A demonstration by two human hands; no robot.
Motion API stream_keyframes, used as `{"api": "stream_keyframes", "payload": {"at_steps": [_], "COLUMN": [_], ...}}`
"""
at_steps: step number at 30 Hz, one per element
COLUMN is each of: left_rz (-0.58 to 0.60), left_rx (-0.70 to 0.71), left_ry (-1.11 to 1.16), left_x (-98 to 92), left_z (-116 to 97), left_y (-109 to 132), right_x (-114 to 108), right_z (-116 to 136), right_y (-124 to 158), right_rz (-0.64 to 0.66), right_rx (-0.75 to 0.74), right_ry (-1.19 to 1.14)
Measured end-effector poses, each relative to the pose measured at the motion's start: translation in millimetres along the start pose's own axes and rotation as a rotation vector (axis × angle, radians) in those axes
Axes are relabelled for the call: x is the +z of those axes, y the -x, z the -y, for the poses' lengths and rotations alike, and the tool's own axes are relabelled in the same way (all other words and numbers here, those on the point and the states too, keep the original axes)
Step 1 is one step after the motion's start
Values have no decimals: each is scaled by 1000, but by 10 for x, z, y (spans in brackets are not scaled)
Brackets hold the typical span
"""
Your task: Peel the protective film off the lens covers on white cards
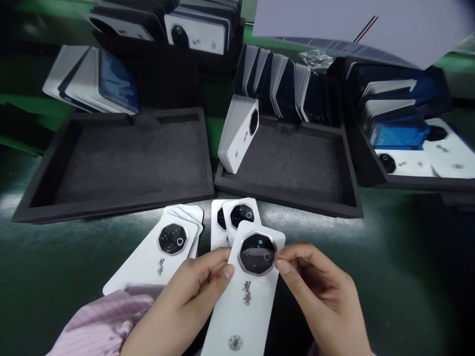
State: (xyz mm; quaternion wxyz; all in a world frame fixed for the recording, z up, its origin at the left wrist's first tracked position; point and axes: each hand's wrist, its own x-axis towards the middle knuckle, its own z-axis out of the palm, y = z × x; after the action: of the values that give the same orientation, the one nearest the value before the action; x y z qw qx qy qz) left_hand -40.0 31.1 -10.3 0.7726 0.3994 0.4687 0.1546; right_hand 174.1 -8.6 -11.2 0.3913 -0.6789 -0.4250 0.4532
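In front of me, my left hand (196, 291) grips the left edge of a white phone back panel (256, 306), thumb on its face. The panel tilts slightly and carries a dark octagonal lens cover (257, 264), dark lettering and a small round emblem. At its right edge, my right hand (319, 291) pinches thumb and forefinger together beside the lens cover. A thin see-through film (256, 262) appears to cross the cover's lower half to those fingertips. Just behind lie two similar panels (243, 217), overlapping. To the left, a fanned pile of white panels (148, 262) rests on the table.
A black tray (122, 202) stands at left, with panels leaning behind it. Another black tray (297, 200) holds a slanted stack of white panels (239, 141) and rows of upright panels (278, 84). More panels (456, 153) fill a right-hand tray. A white sheet (334, 24) overhangs the back.
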Motion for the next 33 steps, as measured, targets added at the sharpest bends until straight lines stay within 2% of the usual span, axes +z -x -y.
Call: {"api": "stream_keyframes", "payload": {"at_steps": [10, 18, 23, 33], "left_rz": [-64, -34, 5, -2], "left_rx": [34, -15, -7, -14], "left_ry": [-114, -101, -118, -154], "left_x": [-5, -23, -34, -17], "left_z": [8, 0, -2, -31], "left_y": [24, 13, 3, 23], "right_x": [1, -23, -22, -43], "right_z": [-28, 32, 48, -15], "right_y": [-9, -17, -24, -53], "right_rz": [-5, 7, 42, 68], "right_rx": [7, 62, 61, 26], "right_ry": [47, -38, 2, 66]}}
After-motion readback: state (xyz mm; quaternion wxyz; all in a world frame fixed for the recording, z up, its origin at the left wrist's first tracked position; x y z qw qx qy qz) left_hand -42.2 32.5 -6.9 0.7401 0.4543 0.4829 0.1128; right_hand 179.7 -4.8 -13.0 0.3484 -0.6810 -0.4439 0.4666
